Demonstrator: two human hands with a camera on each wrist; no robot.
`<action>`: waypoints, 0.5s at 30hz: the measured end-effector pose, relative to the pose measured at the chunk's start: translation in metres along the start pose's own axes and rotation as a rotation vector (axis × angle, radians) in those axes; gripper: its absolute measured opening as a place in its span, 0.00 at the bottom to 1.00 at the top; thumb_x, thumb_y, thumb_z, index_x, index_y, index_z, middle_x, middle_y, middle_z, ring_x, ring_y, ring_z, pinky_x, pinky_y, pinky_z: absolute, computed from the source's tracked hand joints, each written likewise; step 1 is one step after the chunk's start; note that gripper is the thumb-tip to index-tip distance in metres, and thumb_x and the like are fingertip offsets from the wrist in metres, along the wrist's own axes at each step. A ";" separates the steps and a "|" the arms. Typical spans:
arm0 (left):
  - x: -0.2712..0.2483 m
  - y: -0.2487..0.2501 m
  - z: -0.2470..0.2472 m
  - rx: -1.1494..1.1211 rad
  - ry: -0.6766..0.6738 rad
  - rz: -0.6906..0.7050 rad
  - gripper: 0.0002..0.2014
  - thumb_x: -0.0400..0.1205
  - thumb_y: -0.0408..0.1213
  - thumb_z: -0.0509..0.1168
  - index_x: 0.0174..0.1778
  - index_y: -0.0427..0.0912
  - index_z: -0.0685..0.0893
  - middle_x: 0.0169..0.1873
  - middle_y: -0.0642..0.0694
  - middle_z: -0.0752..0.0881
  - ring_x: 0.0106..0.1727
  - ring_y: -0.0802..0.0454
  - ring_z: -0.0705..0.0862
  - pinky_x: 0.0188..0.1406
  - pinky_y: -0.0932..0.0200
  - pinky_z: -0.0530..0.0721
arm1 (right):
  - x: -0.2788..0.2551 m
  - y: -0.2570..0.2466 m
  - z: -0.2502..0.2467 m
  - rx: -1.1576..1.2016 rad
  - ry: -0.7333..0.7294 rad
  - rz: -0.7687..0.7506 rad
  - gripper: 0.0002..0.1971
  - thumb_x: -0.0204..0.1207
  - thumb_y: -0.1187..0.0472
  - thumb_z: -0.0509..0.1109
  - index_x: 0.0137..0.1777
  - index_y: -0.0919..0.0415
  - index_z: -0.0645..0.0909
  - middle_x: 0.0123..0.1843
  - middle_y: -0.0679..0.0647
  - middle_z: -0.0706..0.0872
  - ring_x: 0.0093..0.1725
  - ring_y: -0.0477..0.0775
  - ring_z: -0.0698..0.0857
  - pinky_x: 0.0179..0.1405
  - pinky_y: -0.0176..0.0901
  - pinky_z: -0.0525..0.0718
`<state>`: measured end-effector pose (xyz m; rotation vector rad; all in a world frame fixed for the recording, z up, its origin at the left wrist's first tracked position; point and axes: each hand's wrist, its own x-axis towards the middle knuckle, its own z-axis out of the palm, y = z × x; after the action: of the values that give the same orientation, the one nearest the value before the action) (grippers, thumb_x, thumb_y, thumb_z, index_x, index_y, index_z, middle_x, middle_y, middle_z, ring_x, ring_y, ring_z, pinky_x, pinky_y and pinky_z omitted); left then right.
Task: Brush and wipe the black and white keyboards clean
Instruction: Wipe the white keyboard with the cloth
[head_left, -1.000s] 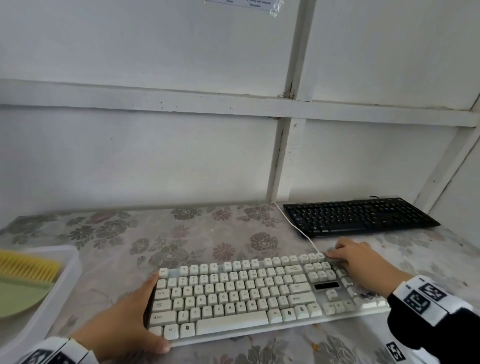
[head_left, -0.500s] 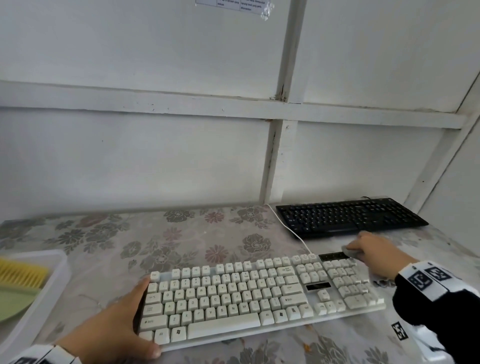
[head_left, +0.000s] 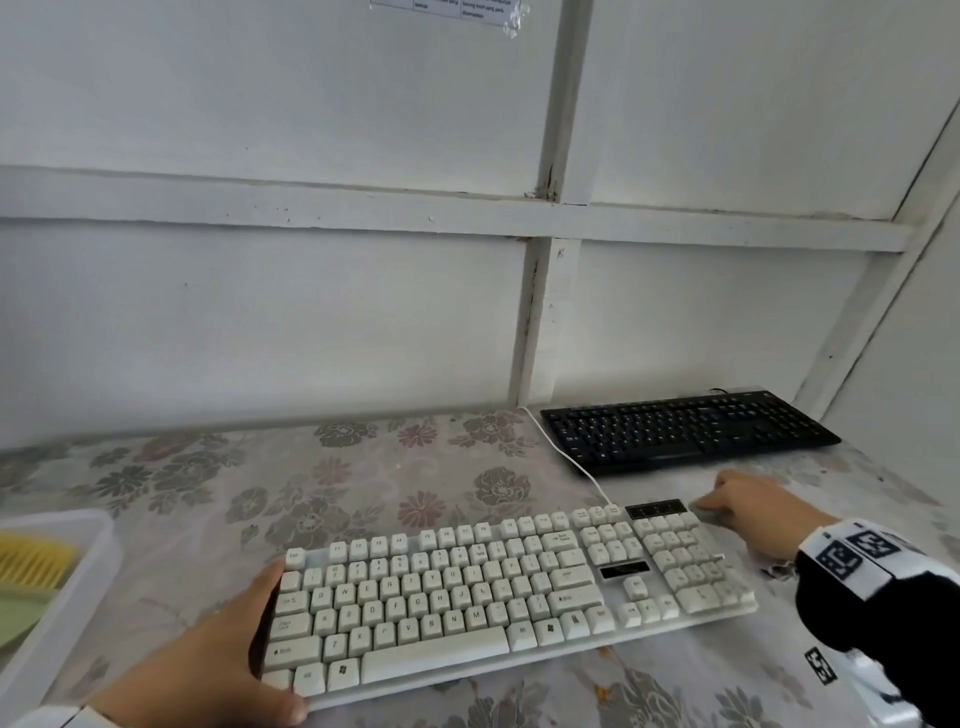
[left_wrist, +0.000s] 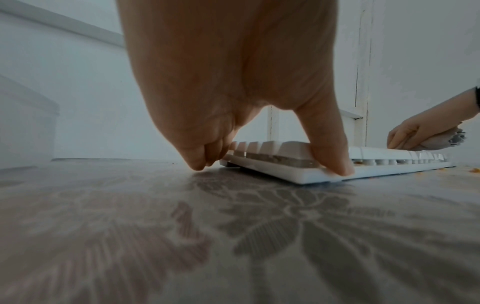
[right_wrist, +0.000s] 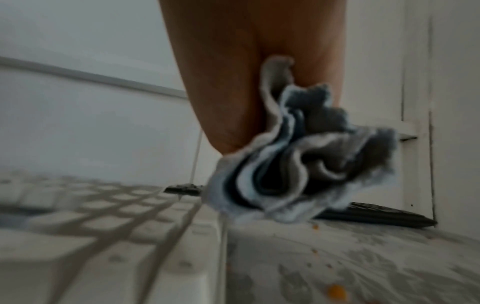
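The white keyboard (head_left: 493, 587) lies across the near part of the floral table. My left hand (head_left: 208, 670) grips its left end, thumb (left_wrist: 335, 152) on the front edge and fingers behind. My right hand (head_left: 748, 506) holds a bunched grey-blue cloth (right_wrist: 298, 164) at the keyboard's far right corner, just off the number pad. In the left wrist view the right hand (left_wrist: 415, 133) and the cloth (left_wrist: 441, 142) show above the far end. The black keyboard (head_left: 685, 428) rests at the back right against the wall.
A clear plastic tray (head_left: 78, 587) at the left edge holds a yellow-bristled brush (head_left: 31, 561) and a green dustpan. The white cable (head_left: 566, 460) runs from the white keyboard to the wall. Orange crumbs (right_wrist: 335, 290) dot the cloth-covered table on the right.
My right hand with the cloth has slid rightward off the keys to the keyboard's far right corner. The left hand has kept its hold on the left end.
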<state>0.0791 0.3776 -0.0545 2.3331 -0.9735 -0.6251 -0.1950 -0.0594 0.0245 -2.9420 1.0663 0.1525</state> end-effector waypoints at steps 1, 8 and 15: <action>0.002 -0.003 0.001 0.008 0.007 0.002 0.66 0.50 0.63 0.78 0.79 0.66 0.42 0.78 0.65 0.59 0.77 0.63 0.62 0.76 0.57 0.68 | 0.000 -0.001 -0.002 0.001 0.020 -0.016 0.13 0.84 0.53 0.60 0.55 0.55 0.86 0.45 0.46 0.74 0.43 0.43 0.75 0.35 0.29 0.67; 0.011 -0.019 0.005 0.025 -0.003 -0.023 0.70 0.46 0.71 0.77 0.78 0.69 0.39 0.77 0.66 0.60 0.76 0.64 0.64 0.75 0.54 0.70 | -0.002 -0.055 0.010 0.147 0.024 -0.264 0.17 0.78 0.44 0.61 0.55 0.53 0.83 0.50 0.48 0.78 0.46 0.44 0.73 0.38 0.33 0.68; -0.003 0.013 -0.010 -0.098 -0.139 -0.002 0.64 0.50 0.58 0.81 0.76 0.66 0.45 0.71 0.66 0.68 0.71 0.67 0.69 0.71 0.62 0.70 | -0.003 -0.028 0.009 0.051 0.053 0.006 0.10 0.82 0.61 0.59 0.46 0.55 0.83 0.43 0.46 0.74 0.44 0.47 0.73 0.42 0.32 0.68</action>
<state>0.0763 0.3753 -0.0386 2.2295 -0.9787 -0.8263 -0.1803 -0.0361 0.0151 -2.9137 1.0681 0.0476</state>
